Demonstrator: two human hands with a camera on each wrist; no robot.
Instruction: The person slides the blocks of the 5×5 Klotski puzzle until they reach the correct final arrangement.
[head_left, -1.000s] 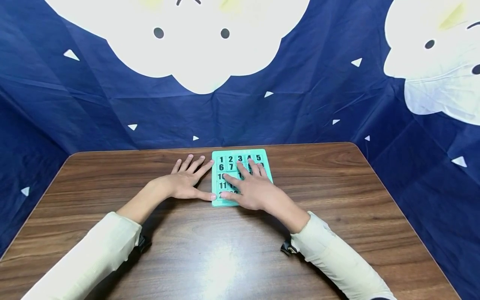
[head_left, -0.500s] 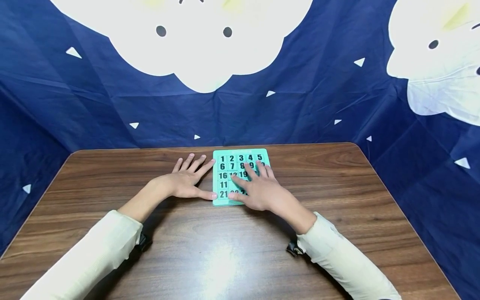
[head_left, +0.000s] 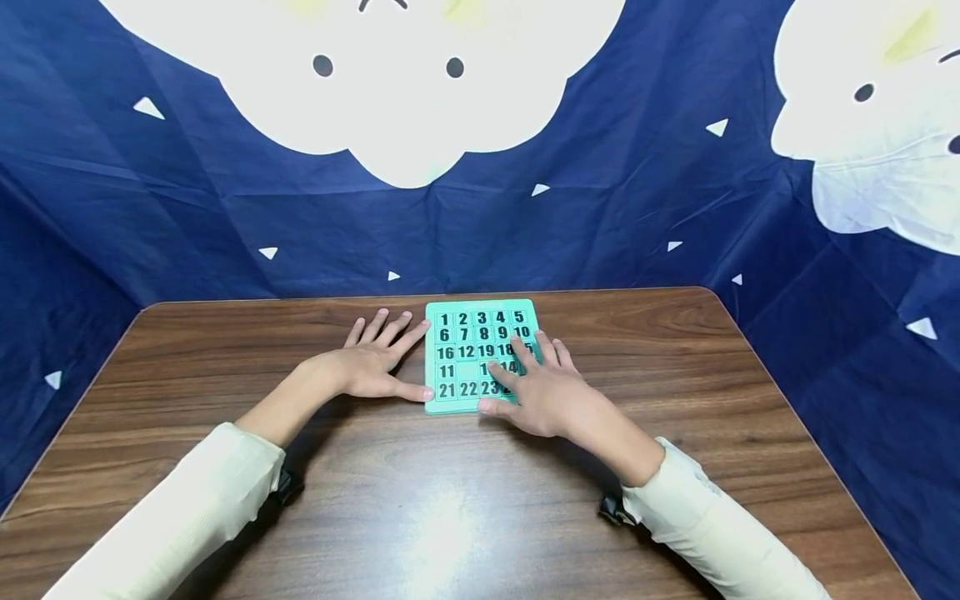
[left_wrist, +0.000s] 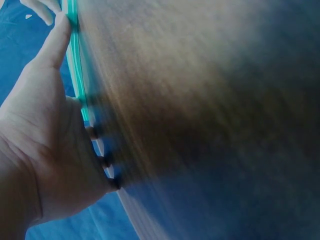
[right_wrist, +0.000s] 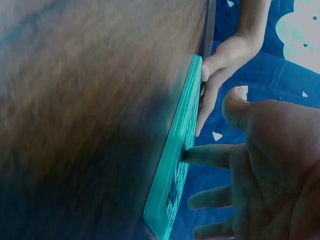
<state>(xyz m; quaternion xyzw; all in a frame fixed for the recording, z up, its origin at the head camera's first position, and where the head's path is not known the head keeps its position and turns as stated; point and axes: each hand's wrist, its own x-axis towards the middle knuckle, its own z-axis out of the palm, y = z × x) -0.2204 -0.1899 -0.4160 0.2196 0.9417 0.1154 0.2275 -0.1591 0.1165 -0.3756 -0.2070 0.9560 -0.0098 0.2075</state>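
A teal sliding number puzzle (head_left: 465,335) lies flat near the table's far edge, its black-numbered tiles in rows. The fourth row has a gap after the 11. My left hand (head_left: 366,371) is beside it with fingers spread, the thumb and index fingertips at its left edge. Over the puzzle's lower right part is my right hand (head_left: 553,398), fingers extended and hiding some tiles. In the right wrist view, the right hand's index fingertip (right_wrist: 189,156) touches the puzzle's face (right_wrist: 181,172); its other fingers stand off it.
The brown wood-grain table (head_left: 360,500) carries a bright glare spot near the front. Behind it hangs a dark blue cloth (head_left: 337,217) with white shapes. Black wrist devices (head_left: 617,510) sit under both pale sleeves.
My right hand has moved right and towards me, uncovering more tiles. The 12 tile has moved up a row, leaving the gap below it. The left hand has stayed in place.
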